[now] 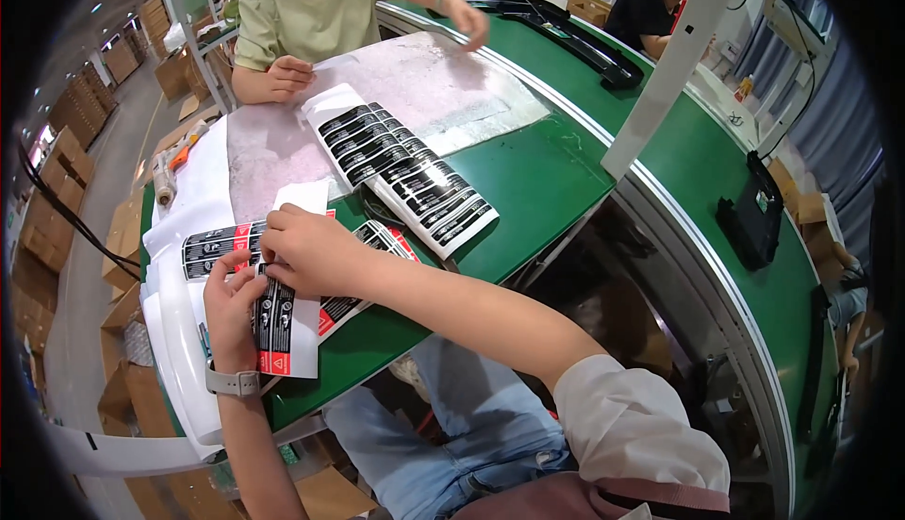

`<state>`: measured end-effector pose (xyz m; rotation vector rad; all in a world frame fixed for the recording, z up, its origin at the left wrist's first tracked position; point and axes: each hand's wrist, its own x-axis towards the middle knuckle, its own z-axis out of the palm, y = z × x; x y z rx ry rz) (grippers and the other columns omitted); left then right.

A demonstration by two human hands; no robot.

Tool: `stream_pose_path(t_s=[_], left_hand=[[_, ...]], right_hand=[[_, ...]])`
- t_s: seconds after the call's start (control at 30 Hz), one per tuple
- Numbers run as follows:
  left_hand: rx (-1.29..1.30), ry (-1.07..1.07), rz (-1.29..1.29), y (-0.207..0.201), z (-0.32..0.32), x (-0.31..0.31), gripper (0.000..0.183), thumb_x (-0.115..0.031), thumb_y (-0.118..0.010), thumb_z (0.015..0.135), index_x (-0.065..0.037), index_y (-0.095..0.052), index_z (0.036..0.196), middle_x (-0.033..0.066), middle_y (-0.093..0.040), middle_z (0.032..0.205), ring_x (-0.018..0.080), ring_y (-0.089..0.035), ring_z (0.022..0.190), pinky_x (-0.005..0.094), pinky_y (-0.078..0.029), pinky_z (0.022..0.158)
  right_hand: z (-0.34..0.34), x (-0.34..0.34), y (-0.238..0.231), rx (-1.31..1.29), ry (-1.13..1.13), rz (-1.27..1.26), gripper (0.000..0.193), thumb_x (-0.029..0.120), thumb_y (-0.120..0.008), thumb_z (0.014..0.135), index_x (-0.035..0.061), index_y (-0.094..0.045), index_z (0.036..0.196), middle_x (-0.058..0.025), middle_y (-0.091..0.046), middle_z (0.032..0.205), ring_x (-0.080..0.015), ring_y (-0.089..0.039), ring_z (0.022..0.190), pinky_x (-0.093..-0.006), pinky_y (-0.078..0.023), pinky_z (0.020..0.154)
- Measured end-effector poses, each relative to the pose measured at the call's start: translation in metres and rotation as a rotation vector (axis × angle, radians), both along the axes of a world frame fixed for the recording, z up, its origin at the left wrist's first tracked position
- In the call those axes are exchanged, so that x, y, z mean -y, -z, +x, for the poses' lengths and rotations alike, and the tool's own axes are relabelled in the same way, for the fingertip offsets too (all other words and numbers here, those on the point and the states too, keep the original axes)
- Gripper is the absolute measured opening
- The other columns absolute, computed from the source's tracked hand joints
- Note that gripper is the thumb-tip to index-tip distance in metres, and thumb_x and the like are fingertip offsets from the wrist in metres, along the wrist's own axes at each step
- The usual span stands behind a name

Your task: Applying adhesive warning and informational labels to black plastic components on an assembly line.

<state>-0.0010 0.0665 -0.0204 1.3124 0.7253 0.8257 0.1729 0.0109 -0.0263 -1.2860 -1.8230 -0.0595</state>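
My left hand [233, 313], with a grey watch band on its wrist, is closed on the edge of a label sheet [275, 331] with black labels and a red strip. My right hand [319, 252] reaches across from the right, its fingers bent and pinched together at the upper part of the same sheet. Both hands' fingertips nearly meet there, and what exactly the right one pinches is hidden. Another black-and-red label sheet [209, 249] lies just beyond my left hand. More such labels [385, 237] stick out under my right forearm.
A long sheet of black labels [405, 171] lies ahead on the green table [533, 190]. Opposite, a person in a light green top works at a pale mat [269, 157]. An orange-handled tool [181, 156] rests at left. A conveyor [688, 190] carrying black housings [751, 214] runs along the right.
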Motion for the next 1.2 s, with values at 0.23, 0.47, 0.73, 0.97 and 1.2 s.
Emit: stream_pose_path(t_s=[0.23, 0.47, 0.73, 0.97, 1.2], left_hand=[[-0.01, -0.065, 0.049, 0.005, -0.001, 0.004, 0.036, -0.001, -0.06, 0.087, -0.001, -0.05, 0.122, 0.0054, -0.066, 0.091, 0.0052, -0.061, 0.067, 0.0153, -0.045, 0.052], [-0.033, -0.07, 0.017, 0.001, -0.006, 0.0, 0.038, 0.005, -0.059, 0.085, 0.001, -0.049, 0.121, 0.0089, -0.066, 0.091, 0.0125, -0.065, 0.079, 0.0223, -0.053, 0.071], [-0.032, -0.057, 0.014, 0.001, -0.005, 0.001, 0.036, 0.004, -0.06, 0.086, 0.0, -0.049, 0.121, 0.0091, -0.066, 0.092, 0.0126, -0.065, 0.079, 0.0226, -0.053, 0.071], [-0.04, -0.078, 0.061, 0.008, -0.005, -0.003, 0.035, -0.006, -0.064, 0.089, -0.004, -0.053, 0.121, -0.0013, -0.065, 0.083, -0.0011, -0.051, 0.056, 0.0137, -0.031, 0.042], [0.003, -0.064, 0.041, 0.009, -0.008, -0.006, 0.034, -0.002, -0.061, 0.089, -0.002, -0.051, 0.121, 0.0057, -0.067, 0.088, 0.0072, -0.062, 0.072, 0.0178, -0.047, 0.059]], right_hand=[[-0.005, 0.003, 0.0, 0.014, 0.018, 0.058, 0.015, 0.012, -0.073, 0.073, 0.005, -0.062, 0.078, -0.0084, -0.058, 0.086, -0.0266, -0.059, 0.091, -0.0375, -0.052, 0.074], [-0.007, 0.0, 0.004, -0.016, -0.019, 0.091, 0.012, 0.011, -0.072, 0.074, 0.0034, -0.063, 0.076, -0.0105, -0.059, 0.085, -0.029, -0.06, 0.089, -0.0392, -0.052, 0.074], [-0.007, 0.001, 0.004, -0.054, -0.007, 0.049, 0.012, 0.01, -0.072, 0.073, 0.0026, -0.063, 0.075, -0.0117, -0.059, 0.082, -0.0304, -0.061, 0.084, -0.04, -0.051, 0.073], [-0.007, 0.008, -0.003, -0.057, -0.046, 0.002, 0.014, 0.012, -0.073, 0.073, 0.0033, -0.063, 0.074, -0.011, -0.059, 0.082, -0.0297, -0.061, 0.084, -0.0398, -0.051, 0.072], [-0.008, 0.006, 0.001, -0.065, -0.016, 0.063, 0.015, 0.013, -0.074, 0.072, 0.0038, -0.062, 0.073, -0.0104, -0.059, 0.083, -0.03, -0.061, 0.085, -0.0397, -0.051, 0.072]])
